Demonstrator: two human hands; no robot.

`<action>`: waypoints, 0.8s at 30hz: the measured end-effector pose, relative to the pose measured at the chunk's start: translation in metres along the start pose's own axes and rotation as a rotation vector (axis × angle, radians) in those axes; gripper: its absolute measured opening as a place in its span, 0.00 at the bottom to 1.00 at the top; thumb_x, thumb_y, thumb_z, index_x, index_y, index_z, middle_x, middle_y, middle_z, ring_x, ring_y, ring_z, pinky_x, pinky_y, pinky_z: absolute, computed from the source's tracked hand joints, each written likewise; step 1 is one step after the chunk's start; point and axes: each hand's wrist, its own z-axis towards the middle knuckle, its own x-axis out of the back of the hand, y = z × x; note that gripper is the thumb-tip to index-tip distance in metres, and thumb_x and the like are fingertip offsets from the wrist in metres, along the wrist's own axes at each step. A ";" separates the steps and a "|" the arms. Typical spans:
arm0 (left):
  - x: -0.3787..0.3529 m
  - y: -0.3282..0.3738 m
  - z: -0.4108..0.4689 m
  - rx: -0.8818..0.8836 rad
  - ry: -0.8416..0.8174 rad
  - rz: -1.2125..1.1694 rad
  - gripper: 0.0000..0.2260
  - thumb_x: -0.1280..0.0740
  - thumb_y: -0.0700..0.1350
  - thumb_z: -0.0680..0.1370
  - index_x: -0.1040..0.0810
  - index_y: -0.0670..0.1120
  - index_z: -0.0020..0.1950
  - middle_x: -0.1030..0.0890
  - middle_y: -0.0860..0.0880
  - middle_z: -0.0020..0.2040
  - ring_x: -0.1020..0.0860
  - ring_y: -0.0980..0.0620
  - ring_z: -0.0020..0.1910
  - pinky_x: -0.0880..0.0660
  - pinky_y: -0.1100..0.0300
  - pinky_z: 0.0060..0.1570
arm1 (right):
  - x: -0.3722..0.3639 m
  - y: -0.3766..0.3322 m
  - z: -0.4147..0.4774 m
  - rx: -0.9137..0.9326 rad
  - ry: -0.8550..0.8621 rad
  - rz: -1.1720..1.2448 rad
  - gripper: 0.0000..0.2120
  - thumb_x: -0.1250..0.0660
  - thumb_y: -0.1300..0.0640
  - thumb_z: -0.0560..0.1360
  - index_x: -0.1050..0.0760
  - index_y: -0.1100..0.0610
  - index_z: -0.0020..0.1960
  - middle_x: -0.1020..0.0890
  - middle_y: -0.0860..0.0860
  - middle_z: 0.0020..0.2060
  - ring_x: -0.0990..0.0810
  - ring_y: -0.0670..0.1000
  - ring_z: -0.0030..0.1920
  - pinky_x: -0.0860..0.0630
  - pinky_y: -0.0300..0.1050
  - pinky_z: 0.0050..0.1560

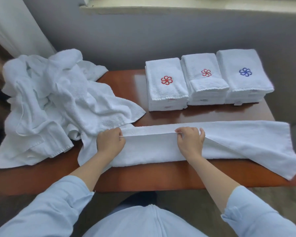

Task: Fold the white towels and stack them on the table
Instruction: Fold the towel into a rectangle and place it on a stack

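Observation:
A long white towel [237, 139] lies across the near part of the brown table [126, 82], its near half folded up lengthwise. My left hand [110, 142] pinches the folded edge at its left end. My right hand [190, 141] pinches the same edge near the middle, so the edge is lifted taut between them. The towel's right end droops over the table's right corner. At the back right stand three stacks of folded white towels: two with a red flower mark [166, 86] [204, 79] and one with a blue mark [243, 76].
A heap of unfolded white towels [50, 103] covers the table's left side and touches the long towel's left end. A grey wall and a sill rise behind the table. Carpet shows below the near table edge.

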 end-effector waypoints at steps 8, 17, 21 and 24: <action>-0.026 0.008 0.022 -0.374 -0.032 0.052 0.18 0.33 0.34 0.65 0.24 0.49 0.52 0.25 0.52 0.48 0.27 0.48 0.50 0.35 0.57 0.55 | -0.026 0.009 0.012 0.020 -0.118 0.015 0.10 0.36 0.59 0.77 0.19 0.51 0.55 0.21 0.49 0.49 0.27 0.54 0.57 0.37 0.47 0.64; -0.027 0.092 0.030 -0.728 -0.097 -0.327 0.10 0.31 0.39 0.69 0.20 0.47 0.48 0.22 0.51 0.48 0.24 0.49 0.48 0.31 0.58 0.47 | 0.015 0.044 -0.013 -0.046 -0.012 0.110 0.21 0.33 0.64 0.72 0.24 0.56 0.64 0.24 0.51 0.62 0.28 0.53 0.65 0.37 0.53 0.72; -0.032 0.143 0.021 -0.849 -0.160 -0.397 0.08 0.32 0.40 0.72 0.19 0.48 0.49 0.20 0.51 0.48 0.23 0.49 0.47 0.26 0.55 0.47 | 0.039 0.085 -0.033 -0.172 -0.036 0.075 0.21 0.34 0.61 0.74 0.27 0.53 0.66 0.26 0.48 0.64 0.30 0.51 0.66 0.34 0.50 0.70; -0.036 0.180 0.010 -0.912 -0.228 -0.394 0.08 0.34 0.41 0.74 0.19 0.49 0.52 0.20 0.51 0.49 0.23 0.50 0.48 0.26 0.55 0.47 | 0.055 0.116 -0.045 -0.244 -0.041 0.059 0.20 0.34 0.60 0.75 0.27 0.52 0.67 0.26 0.48 0.65 0.30 0.51 0.66 0.33 0.50 0.70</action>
